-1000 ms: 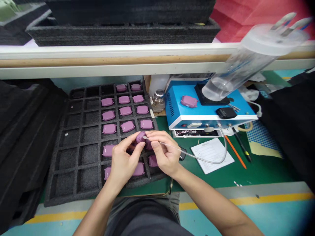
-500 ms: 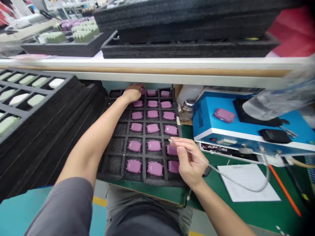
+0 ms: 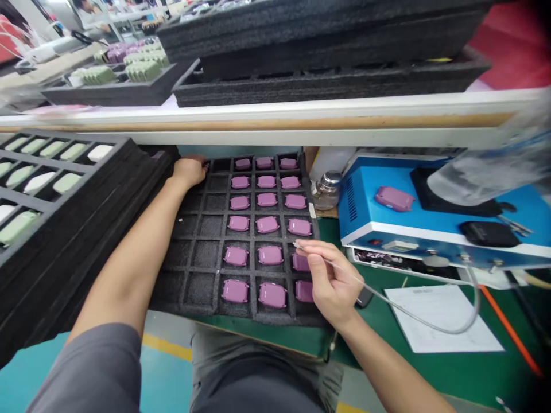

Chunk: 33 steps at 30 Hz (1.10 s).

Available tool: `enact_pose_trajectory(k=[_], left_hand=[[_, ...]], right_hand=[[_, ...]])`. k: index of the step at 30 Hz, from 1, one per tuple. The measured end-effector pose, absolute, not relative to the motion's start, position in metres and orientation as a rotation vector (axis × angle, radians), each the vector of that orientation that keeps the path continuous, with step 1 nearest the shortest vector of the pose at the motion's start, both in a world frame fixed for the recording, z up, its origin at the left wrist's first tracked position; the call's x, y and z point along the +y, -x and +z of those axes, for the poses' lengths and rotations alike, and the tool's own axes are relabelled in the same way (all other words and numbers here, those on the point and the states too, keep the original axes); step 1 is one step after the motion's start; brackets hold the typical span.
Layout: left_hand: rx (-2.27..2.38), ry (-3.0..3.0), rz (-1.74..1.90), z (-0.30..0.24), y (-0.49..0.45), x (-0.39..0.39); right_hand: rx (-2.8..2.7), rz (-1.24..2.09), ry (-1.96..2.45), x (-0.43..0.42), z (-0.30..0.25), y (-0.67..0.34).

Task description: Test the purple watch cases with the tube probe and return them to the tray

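Looks to be partway along, judging by the black foam tray (image 3: 200,289) on the green counter (image 3: 379,344): filled in all six rows of the three right-hand columns with purple watch cases (image 3: 267,224), with another purple case (image 3: 395,198) off the tray, on top of the blue control box (image 3: 430,221). Cannot sort finished cases from waiting ones, so no count of the remainder — too small here for fine detail. Clamped in the right hand (image 3: 333,281), near its tip and by the right-hand column: the thin tubing (image 3: 451,332), curving back to the box front. At the far left corner compartment, the left hand (image 3: 189,172) — fingertips hidden, so cannot tell if together or apart.
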<state>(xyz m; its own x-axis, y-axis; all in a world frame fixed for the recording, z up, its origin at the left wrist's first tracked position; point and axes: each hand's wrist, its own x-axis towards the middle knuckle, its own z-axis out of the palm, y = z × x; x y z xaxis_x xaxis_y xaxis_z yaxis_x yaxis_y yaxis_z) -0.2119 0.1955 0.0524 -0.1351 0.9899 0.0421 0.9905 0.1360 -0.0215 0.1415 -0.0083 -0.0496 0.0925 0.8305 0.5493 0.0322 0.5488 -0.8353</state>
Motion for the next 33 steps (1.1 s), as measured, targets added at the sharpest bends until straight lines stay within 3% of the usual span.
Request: enact_pose_trajectory(k=[6, 13, 17, 33], left_hand=[[-2.299, 2.036, -0.220, 0.068, 0.168, 0.149], [-2.513, 2.409, -1.806, 0.031, 0.040, -0.010], [-2.535, 2.162, -2.327, 0.009, 0.010, -0.027], [-2.530, 2.129, -2.410, 0.003, 0.009, -0.025]], right_hand=[[-1.279, 0.668, 0.923, -0.011, -0.045, -0.140], [-1.361, 0.568, 0.804, -0.008, -0.039, -0.144], [-1.457, 0.530, 0.746, -0.006, -0.035, -0.144], [-1.449, 0.565, 0.750, -0.005, -0.038, -0.143]])
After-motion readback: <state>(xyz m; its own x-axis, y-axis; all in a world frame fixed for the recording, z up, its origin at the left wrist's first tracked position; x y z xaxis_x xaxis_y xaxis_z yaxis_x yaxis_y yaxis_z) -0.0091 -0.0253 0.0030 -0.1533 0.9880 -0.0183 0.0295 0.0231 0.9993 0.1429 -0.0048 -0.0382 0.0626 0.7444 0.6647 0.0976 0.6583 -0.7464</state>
